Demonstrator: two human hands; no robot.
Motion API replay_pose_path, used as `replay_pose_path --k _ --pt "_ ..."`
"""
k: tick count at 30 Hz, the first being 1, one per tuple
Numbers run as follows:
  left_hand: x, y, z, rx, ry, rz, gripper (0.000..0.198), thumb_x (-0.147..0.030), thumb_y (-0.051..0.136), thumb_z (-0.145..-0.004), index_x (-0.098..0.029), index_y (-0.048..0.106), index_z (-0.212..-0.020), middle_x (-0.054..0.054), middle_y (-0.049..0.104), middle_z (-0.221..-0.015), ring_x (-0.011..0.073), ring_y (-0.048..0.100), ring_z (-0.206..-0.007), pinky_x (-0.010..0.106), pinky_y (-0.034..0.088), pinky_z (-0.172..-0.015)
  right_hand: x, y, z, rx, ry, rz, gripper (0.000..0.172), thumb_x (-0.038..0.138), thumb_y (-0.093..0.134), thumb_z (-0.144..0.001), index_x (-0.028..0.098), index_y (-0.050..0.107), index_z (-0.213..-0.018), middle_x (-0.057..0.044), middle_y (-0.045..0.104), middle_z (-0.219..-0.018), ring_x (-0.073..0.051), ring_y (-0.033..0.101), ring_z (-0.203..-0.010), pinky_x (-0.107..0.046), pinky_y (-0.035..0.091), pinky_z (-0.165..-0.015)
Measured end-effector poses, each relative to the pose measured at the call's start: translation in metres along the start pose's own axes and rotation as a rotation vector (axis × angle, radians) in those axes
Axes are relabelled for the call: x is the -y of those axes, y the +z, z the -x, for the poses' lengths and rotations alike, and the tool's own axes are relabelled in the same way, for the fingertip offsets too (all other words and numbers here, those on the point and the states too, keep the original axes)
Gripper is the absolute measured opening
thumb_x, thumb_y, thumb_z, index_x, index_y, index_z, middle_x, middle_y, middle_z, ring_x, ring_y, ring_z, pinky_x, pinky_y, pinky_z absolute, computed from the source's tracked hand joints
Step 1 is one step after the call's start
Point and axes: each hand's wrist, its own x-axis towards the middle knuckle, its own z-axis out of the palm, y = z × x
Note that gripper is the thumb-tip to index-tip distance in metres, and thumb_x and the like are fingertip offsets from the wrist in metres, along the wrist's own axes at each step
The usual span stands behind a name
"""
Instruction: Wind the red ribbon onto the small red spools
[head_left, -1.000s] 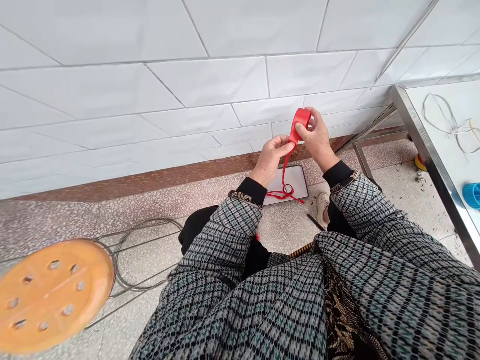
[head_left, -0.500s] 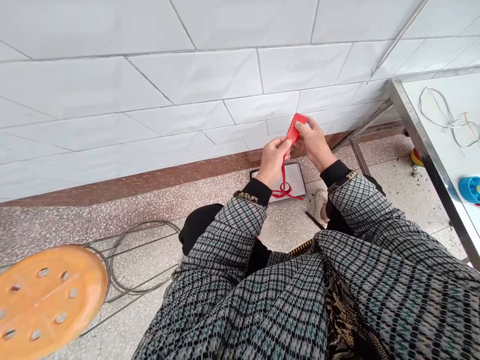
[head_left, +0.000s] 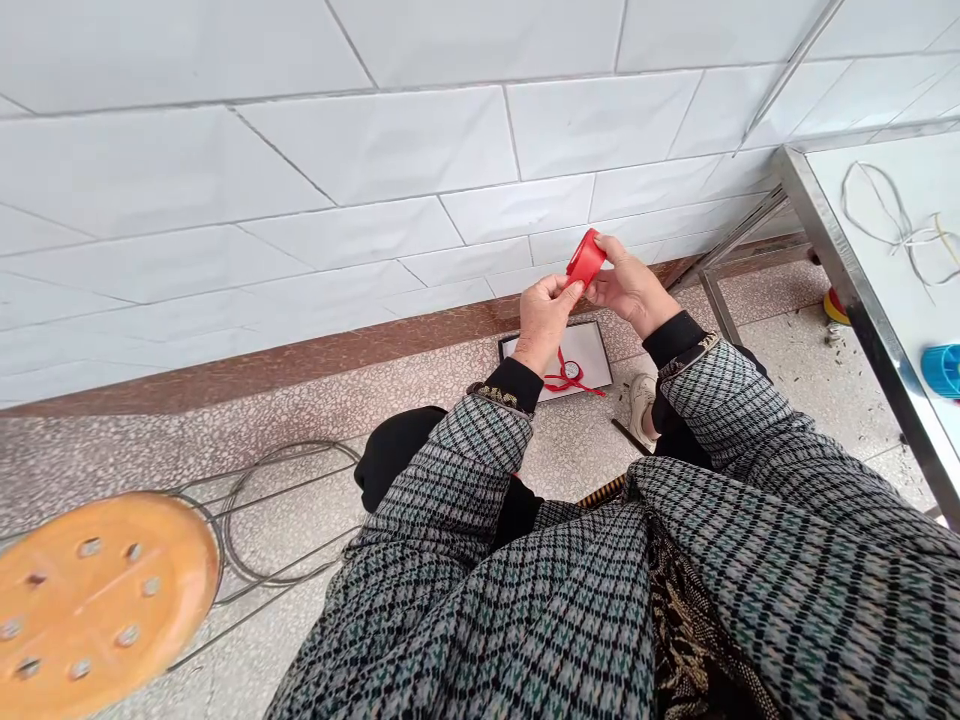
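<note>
Nothing I can read from where I'm standing, not a word, not a number. The nearest thing to print is down on that little white disc [head_left: 572, 369], ringed in red on the shallow tray [head_left: 594, 345]: tiny dark marks, too small to make out. Now the cuffs: gold figures run along the left cuff [head_left: 498, 395] and the right cuff [head_left: 706, 342] — letters or just pattern, I can't tell. And the red roll [head_left: 587, 258] up in the fingers [head_left: 574, 291] — no legible lettering there either.
</note>
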Motion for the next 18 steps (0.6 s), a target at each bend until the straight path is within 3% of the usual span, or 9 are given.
replay_pose_path --k 3,6,11,18 --pt "-0.001 0.000 0.002 0.009 -0.087 0.100 0.024 -0.021 0.080 -0.085 -0.024 0.064 -0.103 -0.009 0.051 -0.062 0.0087 0.041 -0.052 0.024 0.030 -0.053 0.004 -0.002 0.005 0.025 0.087 -0.066 0.046 0.071 0.066 -0.097 0.026 0.057 -0.102 -0.003 0.065 -0.081 -0.016 0.061 -0.064 -0.027 0.058 -0.054" --pt "-0.006 -0.003 0.002 0.082 -0.031 0.039 0.035 -0.017 0.078 -0.087 -0.026 0.067 -0.119 -0.010 0.047 -0.057 0.0098 0.040 -0.050 0.025 0.031 -0.053 0.009 -0.003 0.010 0.052 0.146 -0.083 0.043 0.067 0.069 -0.097 0.026 0.059 -0.101 -0.003 0.065 -0.076 -0.016 0.061 -0.062 -0.025 0.055 -0.051" --pt "-0.020 -0.010 0.004 0.070 0.092 -0.103 0.038 -0.010 0.080 -0.083 -0.026 0.077 -0.117 -0.009 0.042 -0.055 0.0116 0.037 -0.054 0.029 0.037 -0.061 0.013 -0.005 0.014 0.099 0.166 -0.052 0.041 0.065 0.070 -0.096 0.026 0.058 -0.097 -0.003 0.068 -0.074 -0.016 0.065 -0.061 -0.022 0.049 -0.046" --pt "-0.030 -0.019 0.006 0.224 -0.084 -0.028 0.077 -0.007 0.086 -0.073 -0.027 0.067 -0.145 -0.009 0.058 -0.062 0.0093 0.042 -0.052 0.028 0.041 -0.059 0.015 -0.010 0.019 0.141 0.245 -0.081 0.024 0.047 0.067 -0.100 0.024 0.062 -0.098 -0.001 0.069 -0.071 -0.014 0.060 -0.054 -0.021 0.045 -0.045"
